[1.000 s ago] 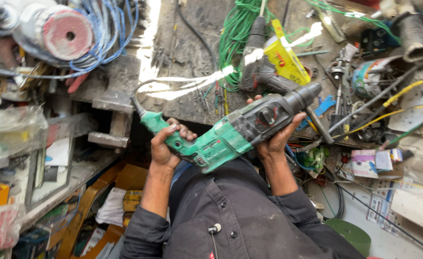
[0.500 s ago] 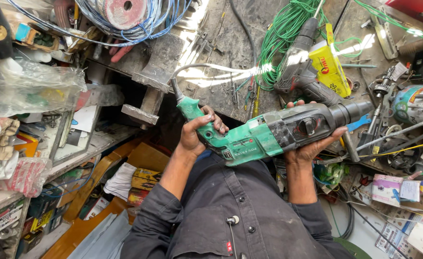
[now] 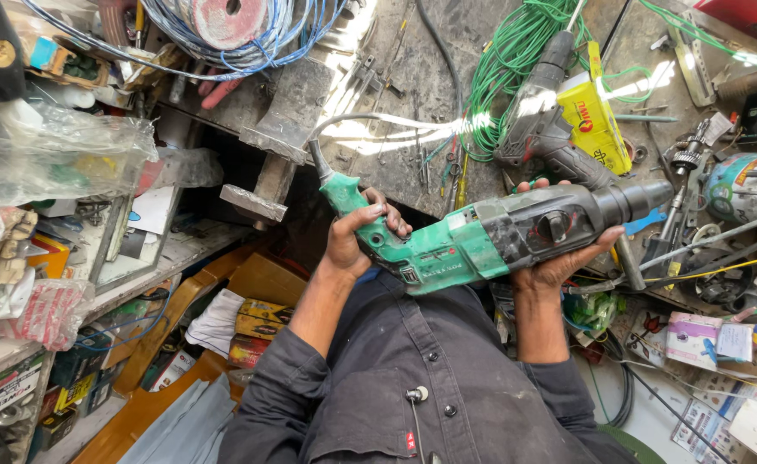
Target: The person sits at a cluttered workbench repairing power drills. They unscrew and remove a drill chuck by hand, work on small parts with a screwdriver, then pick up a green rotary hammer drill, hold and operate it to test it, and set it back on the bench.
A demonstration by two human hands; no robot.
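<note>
Left hand [image 3: 363,236] is wrapped tight around the green rear grip of the rotary hammer drill [image 3: 490,236], fingers curled over the top, while my right hand [image 3: 559,258] cups the grey front housing from below, thumb showing above it. I see the drill lying roughly level across my chest in front of the cluttered workbench [image 3: 413,77], chuck end to the right, and its grey power cord [image 3: 378,125] arcing off the grip over the bench. Right palm and fingertips are hidden behind the body, and the nose blends into the tools behind it.
</note>
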